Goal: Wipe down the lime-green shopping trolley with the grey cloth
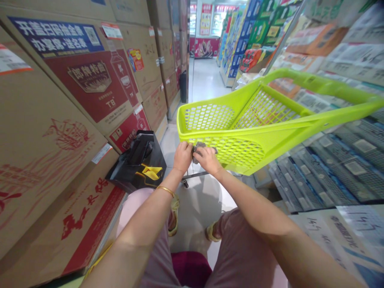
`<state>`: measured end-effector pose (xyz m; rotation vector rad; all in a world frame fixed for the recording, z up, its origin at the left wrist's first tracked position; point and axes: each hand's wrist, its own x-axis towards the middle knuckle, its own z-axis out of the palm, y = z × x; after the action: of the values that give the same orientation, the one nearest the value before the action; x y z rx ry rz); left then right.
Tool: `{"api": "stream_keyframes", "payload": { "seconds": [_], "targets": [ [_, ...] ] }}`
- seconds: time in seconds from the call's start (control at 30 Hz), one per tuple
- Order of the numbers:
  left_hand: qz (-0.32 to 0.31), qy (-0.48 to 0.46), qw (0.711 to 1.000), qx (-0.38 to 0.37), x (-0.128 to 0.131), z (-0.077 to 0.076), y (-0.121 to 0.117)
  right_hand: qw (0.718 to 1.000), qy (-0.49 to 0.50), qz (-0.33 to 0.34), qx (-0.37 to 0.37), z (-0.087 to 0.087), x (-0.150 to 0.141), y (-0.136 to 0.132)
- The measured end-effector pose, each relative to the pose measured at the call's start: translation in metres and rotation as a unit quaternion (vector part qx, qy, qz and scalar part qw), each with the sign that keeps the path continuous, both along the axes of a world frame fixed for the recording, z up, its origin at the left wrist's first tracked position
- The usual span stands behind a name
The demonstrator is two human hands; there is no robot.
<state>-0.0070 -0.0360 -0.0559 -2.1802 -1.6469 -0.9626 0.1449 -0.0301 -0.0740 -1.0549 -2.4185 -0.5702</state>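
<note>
Grey cloth (pixel 198 148) is gripped against the green cart (pixel 243 154) by the right hand (pixel 207 159). Whether the left hand (pixel 183 157), at the cart's near corner, grips anything cannot be told

From here I can't make out the full shape of the crumpled grey cloth (pixel 198 151), partly covered by fingers; the lime-green plastic cart's handle (pixel 345 90) runs off the right edge, and the stacked goods beside it (pixel 357 52) look blurred.
</note>
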Motion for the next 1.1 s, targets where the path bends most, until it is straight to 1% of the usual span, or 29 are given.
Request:
{"api": "stream_keyframes", "payload": {
  "seconds": [0.07, 0.13, 0.23, 0.33, 0.43, 0.6, 0.67, 0.7, 0.77, 0.83, 0.97, 1.1],
  "targets": [
    [0.005, -0.009, 1.000, -0.006, -0.001, 0.001, 0.000, 0.999, -0.037, 0.018, -0.026, -0.008, 0.001, -0.003],
    [0.005, -0.018, 1.000, -0.015, -0.001, 0.001, 0.000, 0.997, -0.059, 0.033, -0.039, -0.012, 0.001, -0.006],
    [0.003, -0.024, 0.999, -0.022, -0.001, 0.002, -0.001, 0.997, -0.068, 0.036, -0.023, -0.009, -0.002, -0.006],
    [0.006, -0.017, 1.000, -0.020, -0.001, 0.004, -0.004, 0.998, -0.052, 0.032, 0.024, 0.004, -0.005, -0.003],
    [0.007, -0.012, 1.000, -0.023, 0.000, 0.007, -0.006, 0.998, -0.005, 0.017, 0.067, 0.020, -0.008, -0.001],
    [0.020, -0.010, 0.999, -0.043, 0.002, 0.009, -0.007, 0.989, 0.089, -0.009, 0.118, 0.046, -0.007, 0.002],
    [0.025, -0.012, 0.998, -0.050, 0.003, 0.010, -0.007, 0.984, 0.119, -0.026, 0.130, 0.052, -0.006, 0.002],
    [0.025, -0.011, 0.998, -0.052, 0.003, 0.010, -0.007, 0.984, 0.123, -0.034, 0.124, 0.054, -0.006, 0.002],
    [0.025, -0.004, 0.998, -0.054, 0.002, 0.011, -0.007, 0.989, 0.108, -0.042, 0.089, 0.053, -0.006, 0.002],
    [0.025, 0.003, 0.998, -0.052, 0.001, 0.011, -0.007, 0.995, 0.077, -0.038, 0.047, 0.047, -0.006, 0.001],
    [0.025, 0.007, 0.999, -0.044, 0.000, 0.011, -0.007, 1.000, 0.018, -0.010, 0.000, 0.029, -0.007, -0.003],
    [0.043, 0.010, 0.998, -0.034, 0.000, 0.010, -0.005, 0.997, -0.055, 0.024, -0.054, 0.009, -0.006, -0.007]
  ]
}}
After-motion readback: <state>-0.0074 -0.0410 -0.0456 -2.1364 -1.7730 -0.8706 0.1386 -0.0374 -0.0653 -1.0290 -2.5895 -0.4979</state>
